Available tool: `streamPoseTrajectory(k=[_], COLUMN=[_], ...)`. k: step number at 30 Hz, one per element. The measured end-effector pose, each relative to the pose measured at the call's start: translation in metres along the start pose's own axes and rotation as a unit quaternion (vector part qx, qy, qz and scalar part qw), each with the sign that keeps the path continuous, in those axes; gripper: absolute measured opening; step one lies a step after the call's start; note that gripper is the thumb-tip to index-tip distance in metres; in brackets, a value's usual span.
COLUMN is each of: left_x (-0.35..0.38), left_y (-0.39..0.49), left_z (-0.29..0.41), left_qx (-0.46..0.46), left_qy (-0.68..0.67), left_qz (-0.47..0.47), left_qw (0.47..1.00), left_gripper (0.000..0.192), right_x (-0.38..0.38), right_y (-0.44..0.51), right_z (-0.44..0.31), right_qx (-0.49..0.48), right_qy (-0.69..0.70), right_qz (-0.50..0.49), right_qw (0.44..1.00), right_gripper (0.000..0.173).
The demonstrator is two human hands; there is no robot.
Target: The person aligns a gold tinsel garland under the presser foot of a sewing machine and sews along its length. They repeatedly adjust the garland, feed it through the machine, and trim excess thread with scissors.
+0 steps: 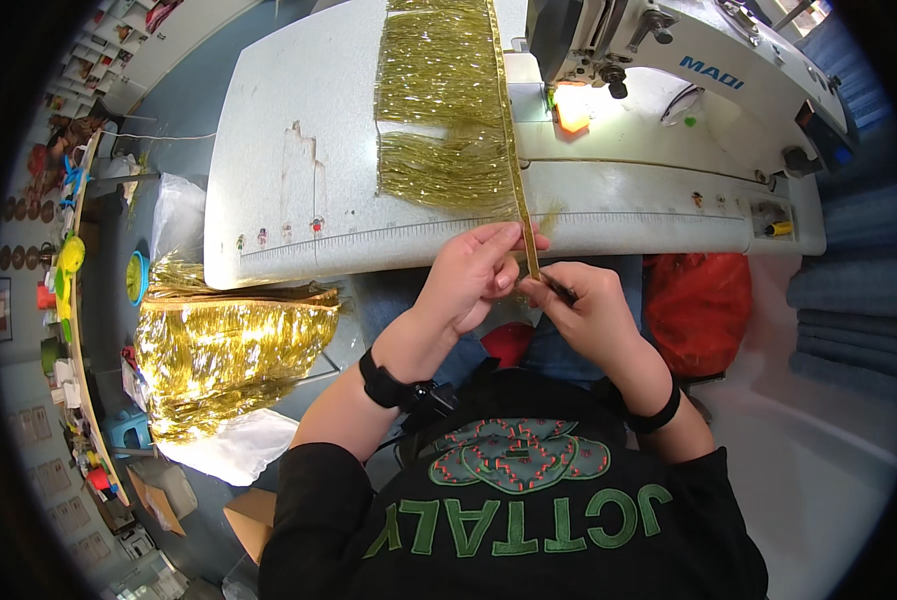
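Note:
A strip of gold tinsel fringe point(444, 67) lies across the sewing table, its shiny header band point(514, 161) running down over the front edge. My left hand point(474, 274) pinches this band near the table edge between thumb and fingers. Just to the right and lower, my right hand point(587, 300) is closed at the band's lower end. A small dark tool point(559, 289) sits in its grip, mostly hidden by the fingers, so its kind is unclear. A few loose tinsel strands point(552, 216) stick out beside the band.
A MAQI sewing machine point(643, 45) stands at the back right, its lamp lit. The table point(268, 187) carries a printed ruler along its front. At left hangs a thick bundle of gold fringe point(231, 360). A red bag point(700, 315) is below the right side.

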State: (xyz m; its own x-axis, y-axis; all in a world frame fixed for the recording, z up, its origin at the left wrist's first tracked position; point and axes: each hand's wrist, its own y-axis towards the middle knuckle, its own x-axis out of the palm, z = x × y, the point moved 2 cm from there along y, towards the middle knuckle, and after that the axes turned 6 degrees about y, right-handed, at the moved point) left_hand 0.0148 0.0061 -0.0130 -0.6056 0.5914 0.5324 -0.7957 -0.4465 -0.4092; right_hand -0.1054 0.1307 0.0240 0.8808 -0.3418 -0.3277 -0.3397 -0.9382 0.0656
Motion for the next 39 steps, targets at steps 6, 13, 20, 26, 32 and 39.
streamPoseTrajectory(k=[6,13,20,26,32,39], left_x=[0.004,0.007,0.005,0.007,0.007,0.005], left_y=[0.011,0.01,0.011,0.01,0.008,0.01], left_z=[-0.011,-0.014,-0.016,-0.017,-0.018,-0.019], left_qx=[-0.026,-0.027,-0.02,-0.018,-0.034,-0.043], left_qy=[-0.094,-0.128,-0.122,-0.114,-0.129,-0.113], left_qz=[0.022,-0.016,-0.026,-0.035,-0.02,-0.03], left_qw=[0.995,0.991,0.992,0.993,0.991,0.992], left_gripper=[0.018,0.013,0.013,0.01,0.008,0.006], right_x=[-0.019,-0.036,-0.018,-0.014,-0.013,-0.015], right_y=[-0.009,0.0,0.012,0.022,0.025,0.023], right_z=[0.011,0.028,0.026,0.025,0.026,0.031], right_qx=[-0.002,-0.01,-0.036,-0.026,-0.026,0.006], right_qy=[-0.016,-0.147,-0.124,-0.091,-0.064,-0.037], right_qz=[0.028,0.098,0.109,0.104,0.111,0.084], right_qw=[0.999,0.984,0.986,0.99,0.991,0.996], right_gripper=[0.012,0.026,0.023,0.025,0.026,0.024])
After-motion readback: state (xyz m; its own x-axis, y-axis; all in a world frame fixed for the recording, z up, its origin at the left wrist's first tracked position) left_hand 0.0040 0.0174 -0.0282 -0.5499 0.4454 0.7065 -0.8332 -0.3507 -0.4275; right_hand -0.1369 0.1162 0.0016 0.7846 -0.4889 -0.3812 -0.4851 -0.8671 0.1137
